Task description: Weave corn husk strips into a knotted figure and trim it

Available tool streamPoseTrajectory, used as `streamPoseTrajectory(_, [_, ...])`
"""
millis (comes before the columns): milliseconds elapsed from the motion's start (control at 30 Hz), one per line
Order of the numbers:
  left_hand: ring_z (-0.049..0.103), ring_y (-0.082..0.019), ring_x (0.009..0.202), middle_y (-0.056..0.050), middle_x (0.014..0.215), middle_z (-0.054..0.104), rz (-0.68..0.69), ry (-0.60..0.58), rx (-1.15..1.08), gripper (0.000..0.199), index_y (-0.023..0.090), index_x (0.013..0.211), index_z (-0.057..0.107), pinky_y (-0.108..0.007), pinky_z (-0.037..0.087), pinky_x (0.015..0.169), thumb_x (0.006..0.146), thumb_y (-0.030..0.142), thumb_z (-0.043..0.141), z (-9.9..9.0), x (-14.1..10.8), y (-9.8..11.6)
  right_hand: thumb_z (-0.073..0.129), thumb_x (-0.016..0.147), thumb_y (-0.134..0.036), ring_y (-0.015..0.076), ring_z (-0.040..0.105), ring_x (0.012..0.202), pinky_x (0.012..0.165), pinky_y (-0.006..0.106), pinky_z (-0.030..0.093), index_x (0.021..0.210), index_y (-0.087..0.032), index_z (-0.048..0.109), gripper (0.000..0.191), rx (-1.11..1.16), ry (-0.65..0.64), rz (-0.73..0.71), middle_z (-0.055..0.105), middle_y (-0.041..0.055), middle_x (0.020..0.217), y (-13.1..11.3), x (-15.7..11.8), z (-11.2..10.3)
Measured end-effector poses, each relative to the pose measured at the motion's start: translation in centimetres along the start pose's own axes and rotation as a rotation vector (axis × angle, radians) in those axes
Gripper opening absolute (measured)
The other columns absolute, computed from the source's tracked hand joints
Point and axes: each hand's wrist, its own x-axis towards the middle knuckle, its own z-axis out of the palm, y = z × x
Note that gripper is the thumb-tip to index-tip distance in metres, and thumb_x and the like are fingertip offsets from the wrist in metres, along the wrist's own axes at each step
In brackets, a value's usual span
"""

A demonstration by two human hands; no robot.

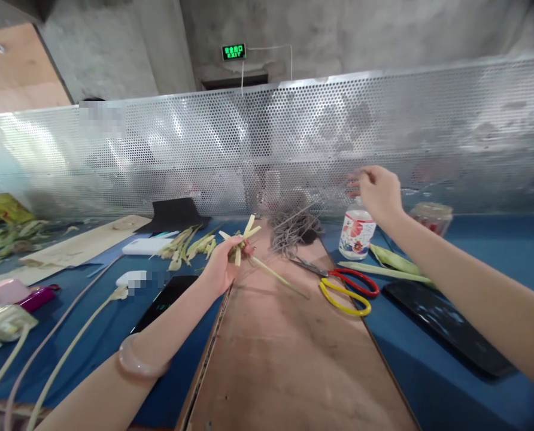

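Observation:
My left hand is closed around a small bundle of pale husk strips whose ends spread like petals. A long thin green stem slants from it over the wooden board. My right hand is raised above a clear bottle with a printed label. Its fingers are bent together and their tips are blurred; anything between them is too small to make out. Below lie open scissors with one red and one yellow handle. A tangled heap of grey thread sits just beyond the bundle.
A wooden board runs between blue table surfaces. Dark phones lie either side. Husk pieces, a white power bank and cables lie left; green husks and a jar right. A perforated metal screen stands behind.

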Motion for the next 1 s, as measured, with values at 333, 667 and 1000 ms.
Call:
streamPoseTrajectory(333, [0.067,-0.018,0.079,-0.003,0.055,0.059,-0.080,0.082,-0.228,0.011,0.011,0.065,0.062,-0.034,0.052,0.086,0.074,0.015,0.058,-0.7,0.5,1.3,0.043,0.085,-0.017,0.0107,0.057,0.042,0.045,0.028,0.047,0.091,-0.010,0.057,0.017,-0.003,-0.216,0.114,0.066,0.0116,0.071,-3.6,0.3,-0.7])
streamPoseTrajectory(667, [0.061,-0.015,0.067,-0.001,0.053,0.054,0.031,0.147,-0.118,0.011,0.011,0.066,0.061,-0.035,0.053,0.079,0.075,0.015,0.058,-1.3,0.9,1.9,0.035,0.088,-0.018,0.0042,0.060,0.071,0.052,0.014,0.041,0.104,-0.007,0.052,0.026,0.165,-0.015,-0.132,0.062,0.0131,0.109,-5.4,6.4,0.1])
streamPoseTrajectory(1000, [0.058,-0.014,0.062,0.000,0.051,0.049,0.001,0.193,-0.095,0.012,0.011,0.065,0.059,-0.026,0.050,0.059,0.074,0.020,0.059,-2.0,1.5,2.1,0.030,0.091,-0.039,0.0100,0.054,0.048,0.032,0.023,0.043,0.073,-0.016,0.046,0.033,0.301,0.082,0.073,0.062,0.0138,0.095,-8.7,13.3,0.5])
